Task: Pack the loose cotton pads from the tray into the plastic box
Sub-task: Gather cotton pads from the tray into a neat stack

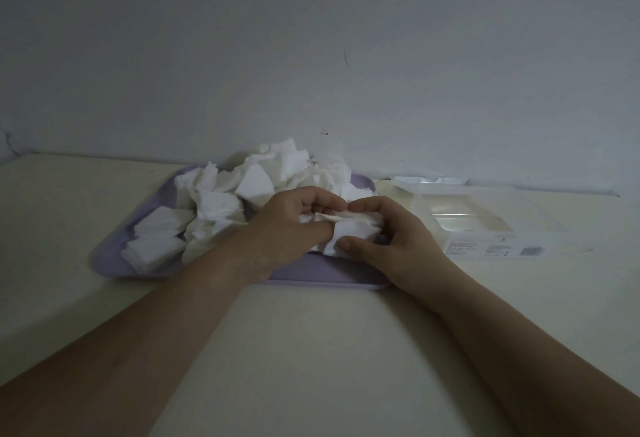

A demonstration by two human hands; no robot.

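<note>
— Where do we have the pads just now?

— Both our hands are on one small stack [353, 234], over the near right part of the tray [311, 274]. Our left hand [294, 225] curls its fingers over the top, and our right hand [391, 239] grips it between thumb and fingers. The other cotton pads [256, 180] lie heaped on the tray, mostly toward the far side. The plastic box [464, 218] lies open just right of the tray. We cannot tell if anything is in it.

— What might go wrong from here?

— We think the stack could fan out if we slacken our grip while carrying it over the tray's rim, and pads would land on the counter [311, 350]. Ragged edges might also catch on the box wall. Our left forearm lies near the heap, so a careless sweep could knock pads off.

— And the room?

— The counter is pale cream and the light is dim. A plain greyish wall [311, 38] with a few small marks rises right behind the tray and box.
</note>
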